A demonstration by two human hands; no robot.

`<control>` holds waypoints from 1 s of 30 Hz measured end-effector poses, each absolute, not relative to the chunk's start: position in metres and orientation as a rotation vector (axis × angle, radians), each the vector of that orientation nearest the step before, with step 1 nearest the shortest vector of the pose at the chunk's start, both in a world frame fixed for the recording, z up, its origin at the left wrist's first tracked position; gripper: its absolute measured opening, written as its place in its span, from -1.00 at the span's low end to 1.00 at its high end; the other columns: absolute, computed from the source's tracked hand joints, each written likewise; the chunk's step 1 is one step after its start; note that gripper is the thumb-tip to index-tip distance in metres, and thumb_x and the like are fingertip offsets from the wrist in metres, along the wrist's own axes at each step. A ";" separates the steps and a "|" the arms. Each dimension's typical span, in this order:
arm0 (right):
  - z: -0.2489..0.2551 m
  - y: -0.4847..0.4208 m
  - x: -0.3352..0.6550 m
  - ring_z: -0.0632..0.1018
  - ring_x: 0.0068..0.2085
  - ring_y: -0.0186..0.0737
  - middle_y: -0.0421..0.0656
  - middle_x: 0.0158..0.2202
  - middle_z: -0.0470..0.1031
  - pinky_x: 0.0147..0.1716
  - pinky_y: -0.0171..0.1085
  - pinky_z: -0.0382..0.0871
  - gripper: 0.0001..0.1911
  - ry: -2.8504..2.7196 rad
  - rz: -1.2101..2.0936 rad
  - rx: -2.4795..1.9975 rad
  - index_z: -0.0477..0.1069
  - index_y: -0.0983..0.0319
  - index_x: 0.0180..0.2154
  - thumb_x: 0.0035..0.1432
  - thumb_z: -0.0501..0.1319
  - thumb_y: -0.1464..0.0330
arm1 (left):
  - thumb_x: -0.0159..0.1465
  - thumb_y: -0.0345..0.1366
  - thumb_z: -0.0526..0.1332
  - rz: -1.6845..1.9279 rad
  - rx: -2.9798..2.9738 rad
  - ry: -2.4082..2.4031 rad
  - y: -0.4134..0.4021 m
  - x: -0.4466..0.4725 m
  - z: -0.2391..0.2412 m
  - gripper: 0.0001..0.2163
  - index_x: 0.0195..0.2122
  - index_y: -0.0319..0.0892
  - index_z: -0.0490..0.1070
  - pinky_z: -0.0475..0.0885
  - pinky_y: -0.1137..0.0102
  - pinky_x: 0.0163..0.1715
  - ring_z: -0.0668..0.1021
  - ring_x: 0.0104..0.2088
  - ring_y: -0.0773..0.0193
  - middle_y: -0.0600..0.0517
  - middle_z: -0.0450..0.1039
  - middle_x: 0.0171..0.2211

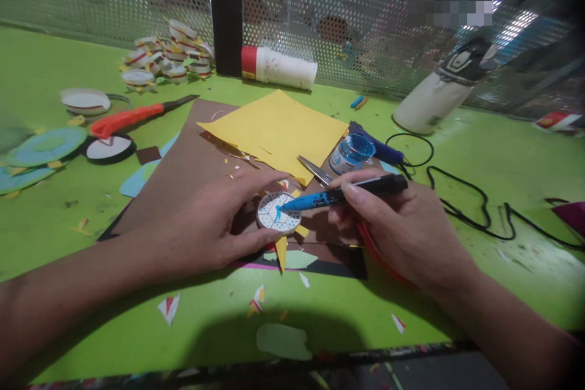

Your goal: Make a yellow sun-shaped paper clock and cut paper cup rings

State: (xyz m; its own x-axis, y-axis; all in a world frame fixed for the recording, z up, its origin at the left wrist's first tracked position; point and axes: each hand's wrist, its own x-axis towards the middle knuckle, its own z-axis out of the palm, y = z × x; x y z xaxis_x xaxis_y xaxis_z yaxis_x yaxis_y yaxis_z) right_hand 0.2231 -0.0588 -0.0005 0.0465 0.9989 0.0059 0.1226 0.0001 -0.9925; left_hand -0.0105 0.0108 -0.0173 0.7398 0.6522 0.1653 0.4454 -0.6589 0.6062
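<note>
My left hand (208,216) grips a small round white disc (267,214) between thumb and fingers. Lines and small dots cover the disc's face, a fresh blue mark sits at its middle, and yellow paper points stick out from its rim. In my right hand (388,219) is a marker (336,196) with a black body and a blue-smeared front, its tip touching the disc. Scissors (315,170) lie partly hidden under my right hand, blades showing. Just behind that hand stands an open jar of blue paint (350,153).
Yellow paper (278,128) lies on brown sheets (183,177). An orange-handled knife (137,119), blue-green paper discs (50,146) and a pile of cup rings (169,55) are leftward. Behind stand a phone (227,33), stacked paper cups (286,68) and a bottle (429,97); a black cord (479,213) lies right.
</note>
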 end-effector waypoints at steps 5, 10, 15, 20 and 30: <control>0.001 -0.059 0.222 0.56 -0.46 -0.34 -0.22 -0.50 0.55 -0.51 -0.43 0.49 -0.84 -1.312 1.108 -1.313 0.50 0.18 -0.28 0.19 0.27 0.23 | 0.23 -0.11 0.23 0.507 2.386 0.835 0.011 -0.011 -0.018 -0.47 0.22 0.00 0.19 0.47 0.22 -0.17 0.52 -0.05 0.01 -0.06 0.44 0.04; 0.001 -0.062 0.221 0.57 -0.46 -0.33 -0.24 -0.51 0.52 -0.42 -0.34 0.55 -0.87 -1.247 1.233 -1.245 0.49 0.17 -0.27 0.20 0.27 0.26 | 0.24 -0.13 0.23 0.508 2.388 0.824 0.011 -0.011 -0.017 -0.48 0.22 -0.01 0.19 0.46 0.22 -0.13 0.51 -0.03 0.02 -0.06 0.44 0.04; 0.001 -0.060 0.222 0.57 -0.46 -0.31 -0.20 -0.49 0.55 -0.48 -0.36 0.53 -0.84 -1.277 1.118 -1.285 0.49 0.19 -0.26 0.19 0.27 0.23 | 0.24 -0.10 0.22 0.490 2.396 0.840 0.010 -0.011 -0.017 -0.48 0.21 -0.02 0.19 0.47 0.21 -0.15 0.51 -0.04 0.01 -0.06 0.44 0.04; 0.002 -0.060 0.221 0.59 -0.45 -0.32 -0.21 -0.49 0.55 -0.46 -0.39 0.54 -0.86 -1.331 1.066 -1.295 0.51 0.18 -0.28 0.20 0.27 0.26 | 0.24 -0.09 0.22 0.495 2.408 0.831 0.010 -0.010 -0.016 -0.48 0.21 -0.03 0.20 0.47 0.20 -0.16 0.51 -0.04 0.00 -0.08 0.43 0.06; 0.000 -0.061 0.221 0.58 -0.45 -0.31 -0.22 -0.48 0.54 -0.42 -0.32 0.58 -0.87 -1.247 1.176 -1.237 0.49 0.19 -0.27 0.20 0.27 0.27 | 0.23 -0.13 0.24 0.517 2.382 0.818 0.011 -0.010 -0.017 -0.48 0.21 -0.01 0.21 0.46 0.22 -0.15 0.53 -0.07 0.03 -0.05 0.46 0.01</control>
State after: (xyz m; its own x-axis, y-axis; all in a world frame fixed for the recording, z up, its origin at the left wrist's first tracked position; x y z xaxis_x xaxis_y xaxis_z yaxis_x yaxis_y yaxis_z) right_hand 0.2209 -0.0610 0.0002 0.0022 0.9999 0.0110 0.0476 0.0109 -0.9988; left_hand -0.0103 0.0108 -0.0166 0.7393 0.6513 0.1713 0.4339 -0.6552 0.6184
